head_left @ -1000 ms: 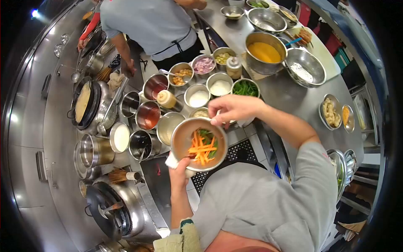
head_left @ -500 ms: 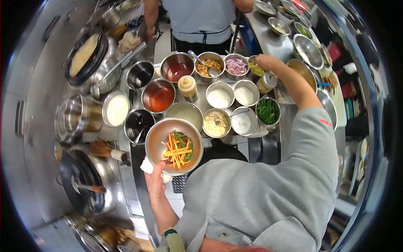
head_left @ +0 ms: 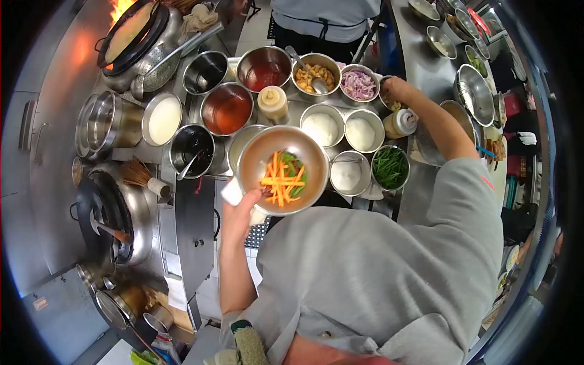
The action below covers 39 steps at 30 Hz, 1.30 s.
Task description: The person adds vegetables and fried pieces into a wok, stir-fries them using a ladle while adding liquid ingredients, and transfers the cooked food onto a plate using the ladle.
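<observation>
My left hand [head_left: 236, 216] grips a metal bowl [head_left: 248, 164] by its near rim, thumb over the edge. Orange carrot strips [head_left: 283, 182] and green pieces [head_left: 294, 163] lie in it. A white cloth [head_left: 232, 191] is bunched between that hand and the bowl. On the far right side, my right hand [head_left: 396, 90] reaches into a small metal pot [head_left: 383, 96] of pale yellow-green pieces [head_left: 394, 106]. Its fingers are curled down and bunched; what they hold is hidden. Beside this pot stand sliced red onion [head_left: 359, 85] and a squeeze bottle [head_left: 400, 123].
Several metal pots with sauces, white powder [head_left: 322, 129] and cut greens [head_left: 390, 168] crowd the counter. Woks [head_left: 109, 213] stand at left, with flames [head_left: 120, 8] behind the far one. Another person [head_left: 322, 21] stands across. Metal bowls [head_left: 473, 94] line the right counter.
The bowl in my left hand has moved up and right across the view, now covering the pot of pale crumbly food. My right hand has gone deeper over the small pot. Flames have appeared at upper left.
</observation>
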### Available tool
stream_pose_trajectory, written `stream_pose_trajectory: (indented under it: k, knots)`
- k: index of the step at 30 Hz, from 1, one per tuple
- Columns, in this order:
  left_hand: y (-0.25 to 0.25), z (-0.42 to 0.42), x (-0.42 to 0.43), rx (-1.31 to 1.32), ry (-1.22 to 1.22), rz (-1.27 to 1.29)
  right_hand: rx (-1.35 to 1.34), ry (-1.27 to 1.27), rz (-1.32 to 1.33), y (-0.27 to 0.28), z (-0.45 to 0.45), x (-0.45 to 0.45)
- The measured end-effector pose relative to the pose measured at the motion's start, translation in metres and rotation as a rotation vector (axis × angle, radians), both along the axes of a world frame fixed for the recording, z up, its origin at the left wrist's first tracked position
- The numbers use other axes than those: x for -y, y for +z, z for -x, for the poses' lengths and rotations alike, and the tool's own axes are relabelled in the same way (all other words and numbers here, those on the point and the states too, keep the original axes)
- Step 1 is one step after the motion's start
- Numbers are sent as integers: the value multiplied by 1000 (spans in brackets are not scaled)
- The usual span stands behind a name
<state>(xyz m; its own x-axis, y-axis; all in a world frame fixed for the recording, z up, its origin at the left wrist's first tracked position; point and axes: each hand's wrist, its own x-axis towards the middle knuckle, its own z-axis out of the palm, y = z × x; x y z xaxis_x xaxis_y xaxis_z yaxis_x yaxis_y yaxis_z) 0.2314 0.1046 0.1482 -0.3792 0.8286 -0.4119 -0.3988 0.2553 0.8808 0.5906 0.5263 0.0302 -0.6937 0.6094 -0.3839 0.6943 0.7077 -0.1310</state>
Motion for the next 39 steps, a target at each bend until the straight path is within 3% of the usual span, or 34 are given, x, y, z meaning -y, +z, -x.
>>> stream_pose_trajectory:
  k: [2, 6, 8, 9, 11, 15, 17, 19, 21, 24, 25, 29, 35, 39]
  knots:
    - [0, -6, -15, 0, -67, 23, -54, -132, -65, -6, -4, -4]
    - [-12, -16, -43, 33, -204, -6, -128, -52, -197, 32, -12, 2]
    - [-15, -25, -58, 25, -229, -11, -171, -445, 309, 66, -4, -3]
    - [-21, -29, -65, 31, -238, -4, -167, -440, 311, 87, 3, 5]
    - [-26, -38, -79, -26, -240, -7, -495, -459, 501, 138, 30, 40]
    - [-33, -51, -100, -77, -209, -25, -520, -162, 578, 183, 97, 118]
    - [-30, -54, -100, -49, -189, -28, -423, 213, 326, 191, 124, 141]
    - [-26, -51, -96, -30, -161, -32, -458, 317, 303, 181, 140, 135]
    - [-22, -45, -87, 19, -142, -68, -546, -45, 433, 179, 160, 116]
    - [-15, -35, -62, 51, -105, 14, -466, -113, 155, 115, 186, 55]
    - [-12, -32, -52, 49, -92, 6, -324, 158, -171, 81, 192, 35]
    - [-13, -14, 7, 37, 37, 7, 37, 331, -409, 11, 209, 24]
    - [-5, 3, 65, 76, 279, 16, 174, 365, -403, 14, 216, 30]
    - [-5, 6, 79, 87, 332, 36, 108, 418, -414, 18, 213, 31]
